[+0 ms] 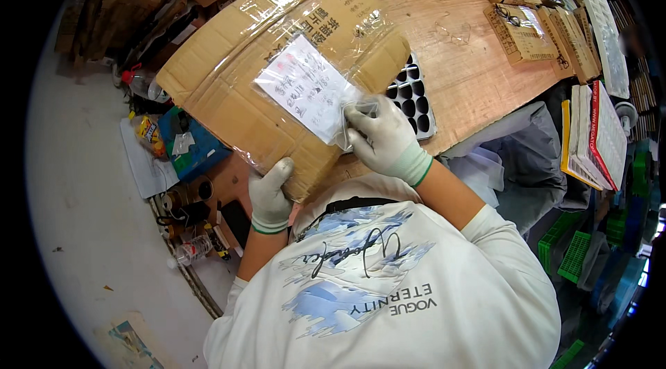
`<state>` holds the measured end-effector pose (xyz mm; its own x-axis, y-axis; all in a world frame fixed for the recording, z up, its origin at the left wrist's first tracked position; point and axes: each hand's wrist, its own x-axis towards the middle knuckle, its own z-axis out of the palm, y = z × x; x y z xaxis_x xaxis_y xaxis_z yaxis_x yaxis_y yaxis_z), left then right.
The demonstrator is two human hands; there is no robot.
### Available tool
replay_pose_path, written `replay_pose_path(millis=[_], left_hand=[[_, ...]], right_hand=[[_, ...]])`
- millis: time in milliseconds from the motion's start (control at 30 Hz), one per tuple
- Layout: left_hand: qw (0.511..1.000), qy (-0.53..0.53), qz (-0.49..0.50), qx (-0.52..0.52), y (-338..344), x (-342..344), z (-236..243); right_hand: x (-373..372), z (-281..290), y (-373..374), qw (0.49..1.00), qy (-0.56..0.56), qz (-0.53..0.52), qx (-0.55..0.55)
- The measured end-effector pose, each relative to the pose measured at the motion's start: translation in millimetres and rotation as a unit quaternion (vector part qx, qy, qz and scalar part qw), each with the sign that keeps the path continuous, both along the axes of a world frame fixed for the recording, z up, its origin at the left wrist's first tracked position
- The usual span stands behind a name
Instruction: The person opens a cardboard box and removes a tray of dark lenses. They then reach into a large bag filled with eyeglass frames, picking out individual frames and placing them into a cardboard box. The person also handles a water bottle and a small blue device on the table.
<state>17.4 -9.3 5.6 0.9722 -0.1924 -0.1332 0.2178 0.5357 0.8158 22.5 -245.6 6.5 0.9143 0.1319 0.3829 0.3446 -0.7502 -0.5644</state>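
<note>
Brown taped cardboard box [225, 102] at left of brown wooden table [472, 84];
white-gloved left hand [269, 195] grips near edge; white-gloved right hand [387, 136] pinches clear plastic film [362, 104] beside white rectangular paper [305, 88].

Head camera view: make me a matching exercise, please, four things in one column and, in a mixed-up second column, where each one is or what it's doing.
Column one
1. Left hand
2. Right hand
3. Tray with dark round cells
4. Green plastic baskets

Column two
A. On the wooden tabletop, partly hidden by the cardboard box
B. Toward the lower right of the picture
C. At the box's near corner, thumb on its upper face
D. Fingers on clear plastic beside the white sheet

Right pairs: 1-C, 2-D, 3-A, 4-B.
</note>
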Motion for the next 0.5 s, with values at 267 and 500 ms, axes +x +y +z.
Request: replay_pose_path(millis=[267,500], left_hand=[[0.999,-0.019,0.027,0.036,0.0,-2.2,-5.3],[0.995,-0.047,0.010,0.082,5.9,-5.6,-10.4]], right_hand=[[-2.8,-14.3,-10.3,0.999,-0.004,0.036,0.028],[1.9,-8.2,9.1,0.951,0.127,-0.137,0.247]])
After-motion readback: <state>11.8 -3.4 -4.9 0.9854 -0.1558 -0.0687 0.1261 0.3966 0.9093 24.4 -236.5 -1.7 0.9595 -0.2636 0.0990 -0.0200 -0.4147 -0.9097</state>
